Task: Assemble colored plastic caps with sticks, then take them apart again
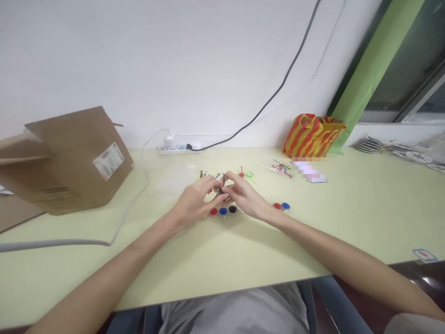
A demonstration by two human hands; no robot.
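My left hand [194,200] and my right hand [245,197] meet over the middle of the pale yellow table [208,260], fingers pinched together on a small dark part [220,189] with a thin stem sticking up. Just in front of the hands lie small round caps [223,211]: red, blue and black. Two more caps [281,206], red and blue, sit right of my right wrist. Behind the hands lie several thin coloured sticks [243,174].
A brown cardboard box [69,157] stands at the left. A white power strip [179,148] with a black cable lies against the wall. A grey cable [114,232] crosses the left of the table. A red-and-yellow striped bag [311,134] stands at the back right.
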